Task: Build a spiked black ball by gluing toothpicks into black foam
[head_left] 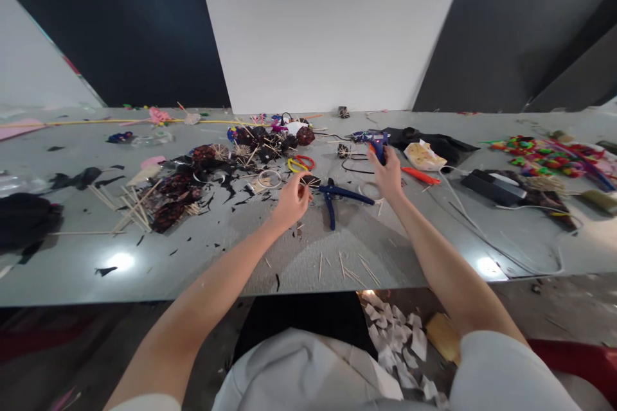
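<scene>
My left hand [292, 200] pinches a small dark piece with thin pale sticks on it [312, 181]; its exact kind is hard to make out. My right hand [388, 173] is wrapped round a blue glue gun [379, 146] with an orange part. Between my hands, blue-handled pliers [337, 194] lie on the grey table [202, 270], close to the held piece. Beyond my left hand are a yellow and red ring [301, 163] and a white ring [268, 178]. A small dark bundle with sticks [343, 151] sits left of the glue gun.
Dark patterned fabric pieces [178, 196] and loose wooden sticks [137, 209] spread over the left. On the right are an orange-handled tool [420, 175], a black box [494, 187], a white cable [463, 209] and colourful trimmings [549, 155]. Short stick offcuts [357, 273] lie near the front edge.
</scene>
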Demonstrator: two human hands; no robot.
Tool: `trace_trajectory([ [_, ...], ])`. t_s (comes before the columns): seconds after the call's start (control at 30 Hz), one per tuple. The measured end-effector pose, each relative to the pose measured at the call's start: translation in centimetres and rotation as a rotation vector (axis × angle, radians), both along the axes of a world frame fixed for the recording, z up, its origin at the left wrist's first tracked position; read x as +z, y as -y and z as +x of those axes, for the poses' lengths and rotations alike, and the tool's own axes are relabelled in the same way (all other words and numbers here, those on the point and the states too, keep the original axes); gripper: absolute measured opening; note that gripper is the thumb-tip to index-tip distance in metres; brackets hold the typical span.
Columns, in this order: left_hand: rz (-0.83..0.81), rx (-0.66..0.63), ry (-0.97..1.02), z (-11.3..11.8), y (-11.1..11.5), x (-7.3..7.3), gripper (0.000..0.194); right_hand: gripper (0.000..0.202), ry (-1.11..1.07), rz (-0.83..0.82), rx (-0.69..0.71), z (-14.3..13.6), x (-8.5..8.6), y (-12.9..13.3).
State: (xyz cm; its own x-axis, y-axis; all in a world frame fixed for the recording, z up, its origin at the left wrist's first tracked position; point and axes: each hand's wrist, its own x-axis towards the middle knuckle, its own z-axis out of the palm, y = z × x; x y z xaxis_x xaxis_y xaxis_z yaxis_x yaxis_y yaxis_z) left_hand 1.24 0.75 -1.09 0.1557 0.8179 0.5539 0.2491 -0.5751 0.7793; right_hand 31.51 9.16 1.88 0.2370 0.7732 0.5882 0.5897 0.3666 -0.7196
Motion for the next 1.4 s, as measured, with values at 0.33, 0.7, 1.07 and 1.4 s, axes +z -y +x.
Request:
trace_trajectory([
  [0.33,-0.086,-0.040,0.098,0.1,-0.1,-0.3,0.034,0.058,0.245,0.072,0.112,-3.9,2.7,4.5],
  [0.7,-0.006,0.021,-0.017,-0.3,-0.1,-0.1,0.031,0.058,0.388,0.069,0.143,-4.5,2.2,4.9],
  [1.07,0.207,0.089,-0.187,-0.8,0.2,0.3,0.031,0.054,0.407,0.115,0.163,-4.5,2.3,5.0],
  [1.4,0.289,0.098,-0.273,-1.2,0.5,1.0,0.033,0.050,0.448,0.160,0.168,-4.7,2.5,5.5],
])
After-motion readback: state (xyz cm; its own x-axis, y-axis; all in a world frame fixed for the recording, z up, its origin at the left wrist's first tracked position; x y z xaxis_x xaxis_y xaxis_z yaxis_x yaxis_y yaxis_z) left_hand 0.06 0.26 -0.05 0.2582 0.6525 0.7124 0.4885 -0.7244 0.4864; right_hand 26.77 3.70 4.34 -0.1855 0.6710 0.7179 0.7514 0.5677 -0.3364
